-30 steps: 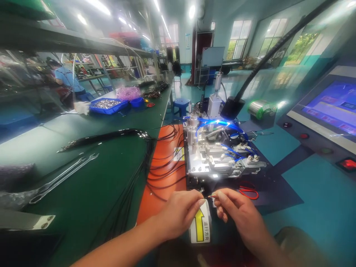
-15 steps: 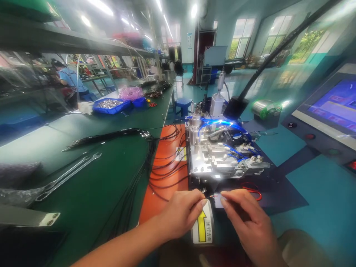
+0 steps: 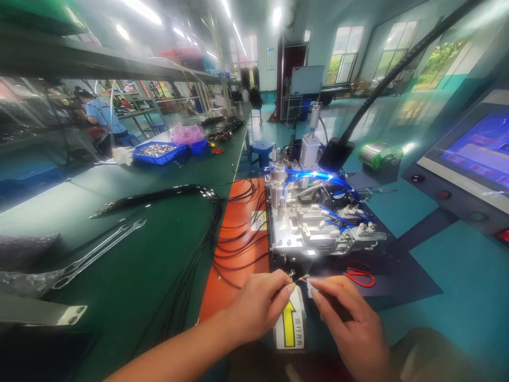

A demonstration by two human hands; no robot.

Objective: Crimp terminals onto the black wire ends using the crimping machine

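Observation:
My left hand [image 3: 264,305] is closed in a pinch on a thin cable, just in front of the machine. Fine coloured wire ends [image 3: 304,277] stick out past its fingertips to the right. Facing it, my right hand [image 3: 352,323] has thumb and forefinger drawn together beside those wire tips. Whether a strand sits between them is too small to make out. Below the hands lies a white label with a yellow arrow [image 3: 289,323]. Behind them stands a metal machine [image 3: 318,223] with blue air tubes [image 3: 314,174]. Red-handled scissors [image 3: 361,276] rest on its dark base.
Black cables [image 3: 214,212] run across the green bench [image 3: 131,286] and orange plate [image 3: 242,212]. Two wrenches [image 3: 99,252] lie at left. Farther back are a blue parts tray [image 3: 157,153] and a seated person [image 3: 103,114]. A control screen [image 3: 477,148] stands at right.
My right hand has shifted slightly left and down, nearer my left hand. The coloured wire ends now look more spread. My left hand stays in place.

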